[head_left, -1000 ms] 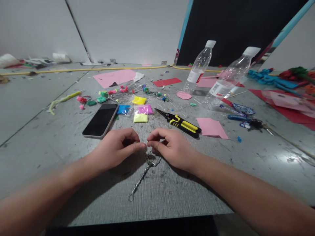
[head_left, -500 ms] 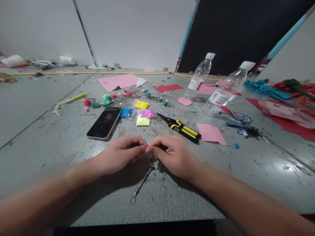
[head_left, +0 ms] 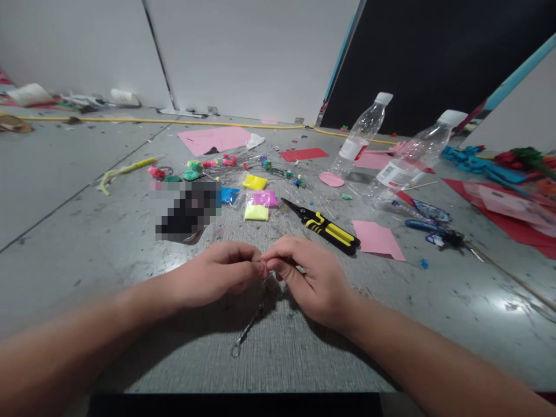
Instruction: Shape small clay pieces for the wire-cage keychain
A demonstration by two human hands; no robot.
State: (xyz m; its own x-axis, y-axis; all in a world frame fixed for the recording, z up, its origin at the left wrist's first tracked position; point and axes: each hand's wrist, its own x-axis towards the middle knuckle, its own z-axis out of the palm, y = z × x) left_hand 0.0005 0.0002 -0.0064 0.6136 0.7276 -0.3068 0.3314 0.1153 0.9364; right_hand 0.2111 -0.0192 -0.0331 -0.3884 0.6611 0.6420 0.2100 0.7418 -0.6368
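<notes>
- Left forearm (head_left: 104, 318) in from lower left, right forearm (head_left: 412, 341) from lower right; both bare, angled inward.
- Left hand (head_left: 219, 273) and right hand (head_left: 316, 282) meet mid-view, fingertips touching.
- Both hands: fingers curled, thumb toward index, pinch pose.
- Wrists roughly straight, in line with forearms.

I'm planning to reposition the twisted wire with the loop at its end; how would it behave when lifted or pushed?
The twisted wire is probably fairly stiff, since its exposed stem runs straight. It looks thin, so it's likely light. The small loop at its near end might snag if pushed.
</notes>
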